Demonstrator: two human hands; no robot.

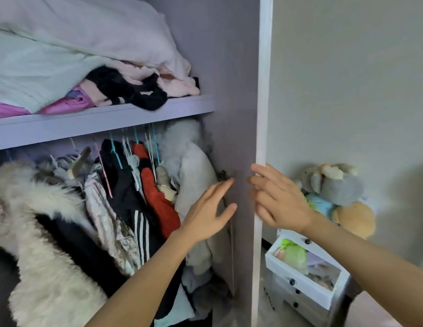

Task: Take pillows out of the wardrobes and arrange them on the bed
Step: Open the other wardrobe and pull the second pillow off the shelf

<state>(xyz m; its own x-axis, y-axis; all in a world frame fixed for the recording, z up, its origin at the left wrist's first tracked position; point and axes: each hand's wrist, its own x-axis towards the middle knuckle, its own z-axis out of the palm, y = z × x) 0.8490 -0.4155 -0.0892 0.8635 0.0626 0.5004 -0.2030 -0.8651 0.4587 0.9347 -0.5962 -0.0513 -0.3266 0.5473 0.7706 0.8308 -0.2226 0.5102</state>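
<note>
An open wardrobe fills the left of the view. Its upper shelf (pixel 106 119) carries a big pale pillow or duvet (pixel 92 36) over folded clothes. Below, garments hang on a rail, and a whitish cushion-like bundle (pixel 194 175) stands upright against the right inner wall. My left hand (pixel 209 212) is open with its fingers spread, in front of that bundle and near the side panel. My right hand (pixel 276 199) curls around the front edge of the wardrobe's side panel (pixel 261 114); whether it grips the edge firmly I cannot tell.
Hanging clothes include a fluffy white coat (pixel 33 208), a black striped jacket (pixel 139 223) and a red top (pixel 156 197). Right of the wardrobe, plush toys (pixel 335 190) sit on a small white drawer unit (pixel 307 274) against a plain wall.
</note>
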